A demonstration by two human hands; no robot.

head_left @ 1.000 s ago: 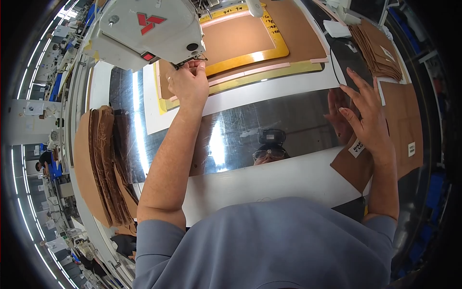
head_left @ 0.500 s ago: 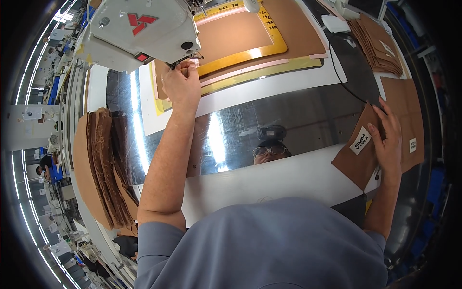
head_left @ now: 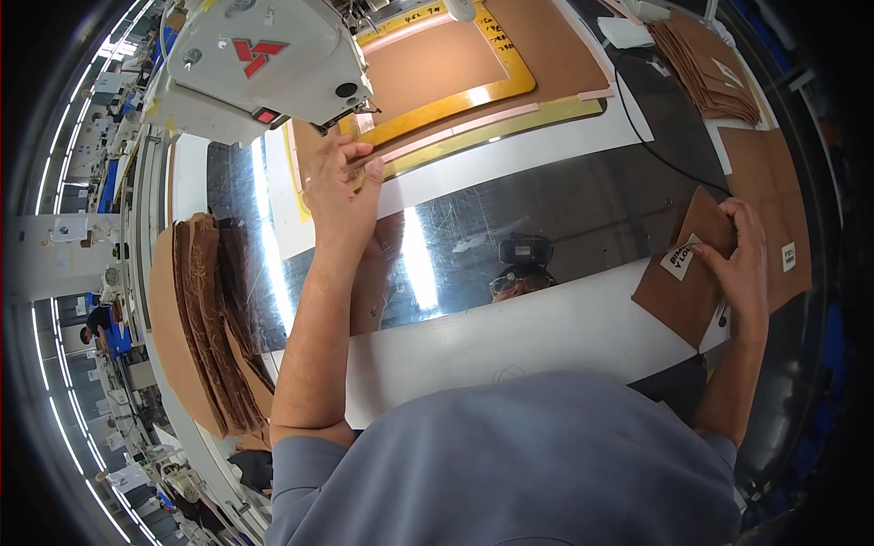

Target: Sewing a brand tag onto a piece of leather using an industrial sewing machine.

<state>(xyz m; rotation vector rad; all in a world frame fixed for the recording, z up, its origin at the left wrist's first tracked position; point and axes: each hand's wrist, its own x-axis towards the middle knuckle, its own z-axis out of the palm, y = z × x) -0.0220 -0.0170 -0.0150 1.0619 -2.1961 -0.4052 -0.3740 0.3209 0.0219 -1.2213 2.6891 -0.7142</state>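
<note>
My left hand (head_left: 344,202) is below the sewing machine head (head_left: 264,64), fingers apart. Its fingertips rest at the lower left corner of a yellow template frame (head_left: 437,116), which lies on a large brown panel (head_left: 574,55). At the right, my right hand (head_left: 745,264) grips the edge of a smaller brown piece (head_left: 678,305), thumb on top at its white label (head_left: 680,258). The fingers' tips are partly hidden. Beneath that hand lies another brown sheet (head_left: 778,196) with a small white label.
A stack of brown pieces (head_left: 196,328) stands at the left, edges frayed. Another brown stack (head_left: 706,73) sits at the far right, with a white object (head_left: 626,33) beside it. A black cable (head_left: 628,118) crosses the shiny metal table (head_left: 473,218). White sheeting (head_left: 473,350) lies along the near edge.
My left hand has drawn back from under the machine head, and its pinched fingers have spread. My right hand, flatter before, has curled round the edge of the smaller brown piece.
</note>
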